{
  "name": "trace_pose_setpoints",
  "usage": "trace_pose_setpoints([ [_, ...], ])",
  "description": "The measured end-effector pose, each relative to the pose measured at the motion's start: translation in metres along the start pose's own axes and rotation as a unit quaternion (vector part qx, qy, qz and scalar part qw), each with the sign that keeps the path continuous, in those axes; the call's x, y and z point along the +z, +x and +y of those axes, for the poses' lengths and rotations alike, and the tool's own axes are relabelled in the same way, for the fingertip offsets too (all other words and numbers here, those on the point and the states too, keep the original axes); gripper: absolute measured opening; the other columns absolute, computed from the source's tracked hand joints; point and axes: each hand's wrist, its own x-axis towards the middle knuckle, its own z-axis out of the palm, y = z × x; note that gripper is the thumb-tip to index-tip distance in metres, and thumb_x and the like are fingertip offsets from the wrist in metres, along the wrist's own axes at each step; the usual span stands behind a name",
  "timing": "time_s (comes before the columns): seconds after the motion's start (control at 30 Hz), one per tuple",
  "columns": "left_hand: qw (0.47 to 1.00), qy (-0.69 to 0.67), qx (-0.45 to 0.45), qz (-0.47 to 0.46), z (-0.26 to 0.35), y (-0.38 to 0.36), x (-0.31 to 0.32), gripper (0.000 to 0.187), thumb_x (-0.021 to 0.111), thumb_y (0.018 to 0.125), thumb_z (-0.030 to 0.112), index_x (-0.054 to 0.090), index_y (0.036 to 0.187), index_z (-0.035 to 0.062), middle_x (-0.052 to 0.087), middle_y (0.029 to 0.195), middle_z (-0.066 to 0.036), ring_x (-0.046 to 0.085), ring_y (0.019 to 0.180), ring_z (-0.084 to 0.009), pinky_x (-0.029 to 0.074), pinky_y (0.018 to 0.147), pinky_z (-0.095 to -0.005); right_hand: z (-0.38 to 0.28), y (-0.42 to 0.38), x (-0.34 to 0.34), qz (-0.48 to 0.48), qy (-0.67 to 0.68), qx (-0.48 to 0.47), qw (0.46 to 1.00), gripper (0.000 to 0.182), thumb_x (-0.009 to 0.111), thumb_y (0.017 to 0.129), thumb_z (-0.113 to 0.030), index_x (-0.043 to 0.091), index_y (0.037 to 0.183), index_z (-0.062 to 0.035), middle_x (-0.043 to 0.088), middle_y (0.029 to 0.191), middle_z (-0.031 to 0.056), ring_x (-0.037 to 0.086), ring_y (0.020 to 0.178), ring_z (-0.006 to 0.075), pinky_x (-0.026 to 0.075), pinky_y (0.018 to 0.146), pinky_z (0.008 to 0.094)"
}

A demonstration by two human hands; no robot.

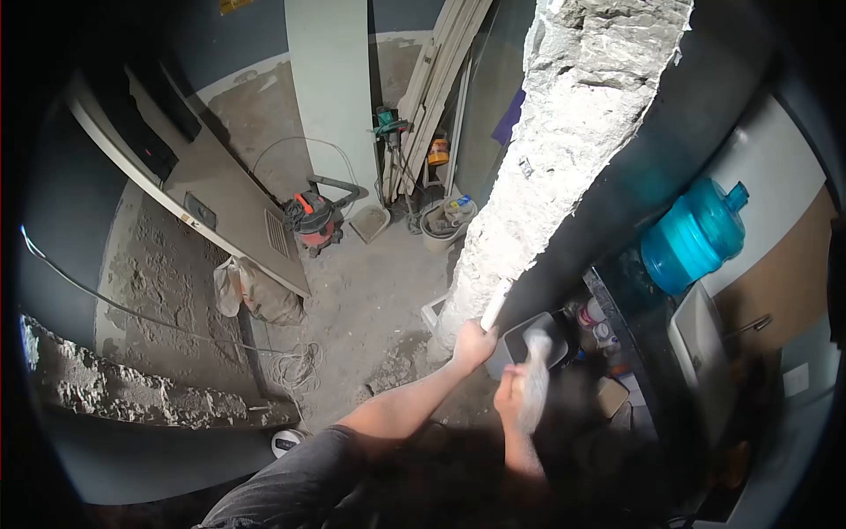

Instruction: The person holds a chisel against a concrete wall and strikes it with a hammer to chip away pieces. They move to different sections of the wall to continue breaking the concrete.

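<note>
The left grip (476, 343) is closed tight around a white stick (495, 306), which pokes up out of it beside the bumpy white post (564, 150). The right grip (509, 395) is closed on a blurry pale thing (535, 383), just next to it.

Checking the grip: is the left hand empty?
No, the left hand is closed around a slim white bar near the rough whitish column.

My left fingers (477, 342) grip a pale rod (499, 304) at the rough whitish column (564, 132); my right fingers (508, 388) hold a blurred tool (537, 375). A red-and-black vacuum (315, 220) stands on the floor (352, 300) beside a dustpan (369, 224).
</note>
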Motion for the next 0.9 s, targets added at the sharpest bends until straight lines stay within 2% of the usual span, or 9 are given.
trace_pose_setpoints([
  [0.1,0.999,-0.029,0.028,0.013,-0.009,0.000,0.008,0.026,0.061,0.082,0.021,0.067,0.083,-0.0042,0.063,0.071,-0.029,0.067,0.075,-0.0430,0.052,0.066,-0.0467,0.001,0.010,0.002,-0.042,0.084,0.034,0.995,0.016,0.062,0.088,-0.014,0.064,0.080,0.0001,0.065,0.075,0.0207,0.063,0.067,0.0408,0.048,0.059,0.0458],
  [0.17,0.994,-0.015,0.075,0.072,-0.005,0.001,0.007,0.024,0.060,0.082,0.020,0.065,0.079,-0.0040,0.062,0.068,-0.028,0.067,0.072,-0.0430,0.051,0.063,-0.0465,-0.034,0.023,-0.015,0.084,0.054,-0.061,0.993,0.018,0.062,0.087,-0.014,0.063,0.079,0.0017,0.065,0.076,0.0218,0.063,0.067,0.0423,0.048,0.061,0.0474],
  [0.3,0.995,-0.075,0.046,0.048,-0.009,0.003,0.020,0.024,0.059,0.082,0.018,0.064,0.079,-0.0047,0.061,0.070,-0.029,0.065,0.074,-0.0449,0.050,0.064,-0.0469,0.032,0.003,0.011,-0.103,0.015,0.014,0.995,0.024,0.061,0.088,-0.019,0.065,0.091,0.0038,0.066,0.094,0.0245,0.062,0.100,0.0385,0.046,0.084,0.0459],
  [0.33,0.994,-0.083,0.057,0.052,-0.012,0.004,0.022,0.024,0.059,0.082,0.018,0.064,0.079,-0.0050,0.060,0.068,-0.030,0.065,0.071,-0.0454,0.050,0.062,-0.0468,0.034,0.003,0.009,-0.185,0.053,0.190,0.963,0.023,0.062,0.089,-0.020,0.066,0.092,0.0029,0.066,0.096,0.0235,0.061,0.099,0.0390,0.047,0.084,0.0446],
  [0.47,0.997,-0.035,0.041,0.053,-0.016,0.003,0.021,0.024,0.062,0.081,0.019,0.065,0.079,-0.0046,0.061,0.066,-0.028,0.066,0.070,-0.0437,0.049,0.060,-0.0469,-0.014,-0.001,-0.024,-0.056,-0.005,0.017,0.998,0.012,0.060,0.088,-0.008,0.064,0.090,0.0023,0.065,0.088,0.0205,0.062,0.074,0.0395,0.049,0.068,0.0408],
  [0.5,0.997,-0.036,0.045,0.053,-0.010,0.004,0.021,0.024,0.062,0.081,0.019,0.065,0.079,-0.0046,0.061,0.066,-0.028,0.066,0.070,-0.0437,0.049,0.060,-0.0469,-0.024,0.000,-0.018,0.083,0.017,-0.034,0.996,0.010,0.060,0.088,-0.007,0.062,0.087,0.0023,0.064,0.085,0.0202,0.059,0.067,0.0394,0.047,0.062,0.0401],
  [0.63,0.997,-0.056,0.037,0.047,-0.019,0.006,0.026,0.023,0.062,0.081,0.019,0.065,0.082,-0.0045,0.063,0.073,-0.029,0.067,0.076,-0.0438,0.051,0.066,-0.0466,0.030,0.008,0.009,-0.102,0.079,0.004,0.992,0.019,0.064,0.086,-0.010,0.057,0.080,0.0064,0.062,0.077,0.0258,0.061,0.070,0.0419,0.047,0.063,0.0437],
  [0.67,0.997,-0.034,0.048,0.057,-0.019,0.002,0.024,0.023,0.063,0.081,0.019,0.065,0.084,-0.0041,0.064,0.075,-0.030,0.066,0.078,-0.0439,0.051,0.067,-0.0468,0.033,0.010,0.010,-0.122,0.030,0.156,0.980,0.028,0.069,0.080,-0.021,0.058,0.081,0.0040,0.061,0.071,0.0243,0.060,0.067,0.0470,0.045,0.057,0.0499],
  [0.9,0.996,0.038,0.054,0.051,-0.037,0.015,0.009,0.025,0.065,0.080,0.020,0.067,0.091,-0.0022,0.066,0.081,-0.028,0.066,0.083,-0.0431,0.051,0.074,-0.0469,0.032,-0.049,-0.009,-0.016,0.082,0.048,0.995,0.028,0.068,0.085,-0.021,0.060,0.075,0.0031,0.062,0.069,0.0243,0.063,0.068,0.0458,0.046,0.058,0.0501],
])
